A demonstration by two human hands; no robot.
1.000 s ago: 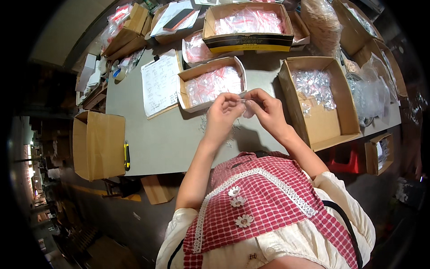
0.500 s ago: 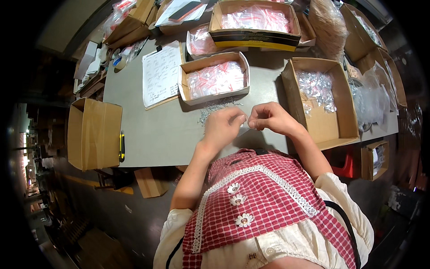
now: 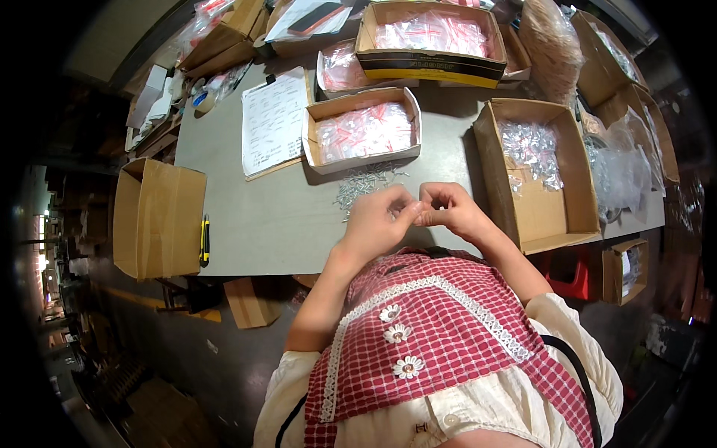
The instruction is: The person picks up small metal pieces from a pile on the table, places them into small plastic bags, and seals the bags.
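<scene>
Grey table (image 3: 284,216) fills upper middle of frame. On it: small open box of red-striped clear bags (image 3: 364,131) at centre top, loose pile of small metal screws (image 3: 366,183) just below it, paper sheet (image 3: 274,119) to its left, larger box of shiny bagged parts (image 3: 534,175) at right, long box (image 3: 432,37) at top.
</scene>
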